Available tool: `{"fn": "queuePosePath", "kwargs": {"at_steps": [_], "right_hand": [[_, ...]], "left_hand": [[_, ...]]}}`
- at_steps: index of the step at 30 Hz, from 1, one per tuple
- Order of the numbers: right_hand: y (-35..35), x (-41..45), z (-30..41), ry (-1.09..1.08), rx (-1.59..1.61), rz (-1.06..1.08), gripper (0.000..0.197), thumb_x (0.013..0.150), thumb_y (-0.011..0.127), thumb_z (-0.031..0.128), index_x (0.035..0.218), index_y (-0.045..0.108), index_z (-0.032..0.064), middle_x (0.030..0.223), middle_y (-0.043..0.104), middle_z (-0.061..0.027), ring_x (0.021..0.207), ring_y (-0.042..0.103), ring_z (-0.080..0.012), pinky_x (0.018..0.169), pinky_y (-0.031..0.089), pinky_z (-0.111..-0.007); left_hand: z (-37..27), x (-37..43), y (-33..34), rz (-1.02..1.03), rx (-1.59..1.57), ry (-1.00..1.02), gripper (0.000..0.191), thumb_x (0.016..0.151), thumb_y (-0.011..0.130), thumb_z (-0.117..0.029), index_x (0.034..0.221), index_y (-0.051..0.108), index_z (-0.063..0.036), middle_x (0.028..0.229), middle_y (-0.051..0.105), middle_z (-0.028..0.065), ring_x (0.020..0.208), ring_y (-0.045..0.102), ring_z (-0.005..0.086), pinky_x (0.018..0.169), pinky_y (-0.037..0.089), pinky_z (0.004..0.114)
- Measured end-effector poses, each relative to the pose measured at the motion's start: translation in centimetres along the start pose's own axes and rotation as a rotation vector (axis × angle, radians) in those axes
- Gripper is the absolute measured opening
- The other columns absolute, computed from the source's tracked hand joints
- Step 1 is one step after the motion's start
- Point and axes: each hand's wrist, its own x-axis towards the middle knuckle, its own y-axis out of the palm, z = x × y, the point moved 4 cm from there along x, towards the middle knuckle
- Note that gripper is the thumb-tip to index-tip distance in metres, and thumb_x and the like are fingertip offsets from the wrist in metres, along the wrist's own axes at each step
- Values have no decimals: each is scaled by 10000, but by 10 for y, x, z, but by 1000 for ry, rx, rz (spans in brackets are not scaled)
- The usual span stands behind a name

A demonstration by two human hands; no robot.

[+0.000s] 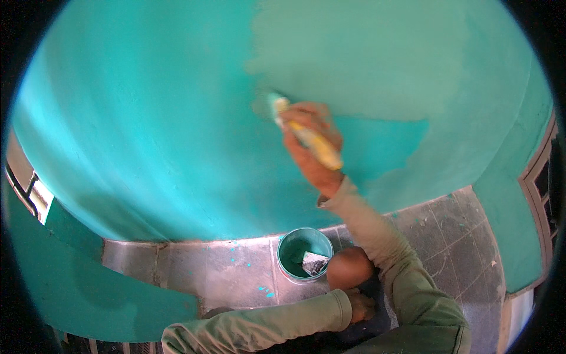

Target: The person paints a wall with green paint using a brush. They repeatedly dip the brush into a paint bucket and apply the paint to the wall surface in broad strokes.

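Observation:
My right hand (311,132) grips a paintbrush (316,144) with a yellow handle, blurred by motion. Its bristles point up and left at the wall (154,132), by the ragged edge between bright turquoise paint and a duller green coat (362,57). Below the hand, a turquoise patch (380,137) shows within the duller green. Down by my bare knee (351,267), my left hand (362,306) rests against my leg, its fingers partly hidden. Beside the knee stands a paint bucket (283,261) with green paint inside and a whitish-grey piece (315,263) at its inner side.
Grey floor tiles (221,270) with turquoise drips run along the wall's foot. A low green wall (110,301) borders the left, with dark bars (106,346) beneath. At the right, a green side wall (508,212) meets a brown-framed window or door (533,190).

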Motion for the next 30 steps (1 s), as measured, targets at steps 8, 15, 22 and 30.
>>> {"fn": "queuePosePath", "kwargs": {"at_steps": [8, 15, 22, 30], "right_hand": [[-130, -24, -62, 237, -217, -271, 141, 840, 591, -4, 974, 620, 30, 1033, 568, -67, 946, 547, -168, 811, 470, -293], [-116, -25, -51, -18, -462, -171, 263, 774, 648, 0, 1027, 628, 69, 1057, 573, -101, 936, 573, -226, 771, 494, -309], [3, -26, 3, -46, -24, 137, 368, 685, 668, -3, 1032, 623, 111, 1015, 561, -76, 821, 613, -247, 653, 522, -323], [-39, -19, -24, 110, 90, 17, 239, 768, 654, -2, 974, 627, 117, 961, 593, -70, 842, 617, -235, 700, 506, -307]], "left_hand": [[-4, -5, -8, 130, -1, -33, 279, 753, 552, -85, 1029, 580, -115, 1162, 532, 70, 1067, 541, 236, 858, 399, 377], [-3, -1, -20, 231, -62, -117, 299, 759, 541, -96, 1054, 580, -121, 1207, 514, 77, 1068, 541, 237, 875, 402, 383], [13, 8, 31, 35, 56, 19, 283, 780, 546, -139, 1060, 584, -131, 1154, 515, 69, 1076, 536, 241, 889, 412, 407], [2, 3, -3, 243, -213, -143, 320, 741, 588, -65, 1057, 569, -113, 1061, 515, 71, 1051, 541, 242, 835, 423, 401]]}}
